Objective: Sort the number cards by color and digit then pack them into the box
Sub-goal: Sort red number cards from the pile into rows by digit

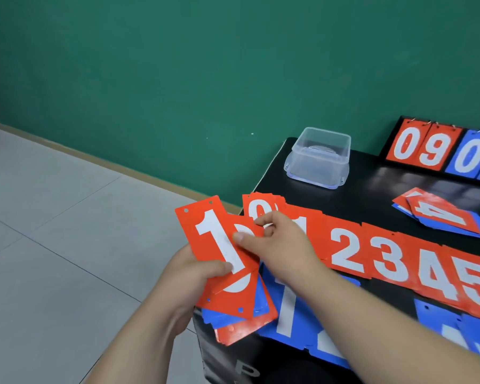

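My left hand [197, 275] grips a fanned stack of red and blue number cards [233, 306] over the table's left corner, with a red 1 card [214, 239] on top. My right hand [277, 245] pinches a red card [250, 231] that lies just under the 1, thumb on its face. A row of red piles runs to the right on the black table [372, 184]: 0 [261, 207], 1, 2 [344, 250], 3 [391, 259], 4 [435, 275], 5 [477, 284]. Blue cards [288, 309] lie in front of that row. The clear plastic box [319, 157] stands open at the far left corner.
A flip scoreboard [441, 152] with red 0 9 and blue 0 stands at the back right. A loose heap of red and blue cards [444, 214] lies in front of it. The table's left edge drops to a tiled floor [53, 245]; a green wall stands behind.
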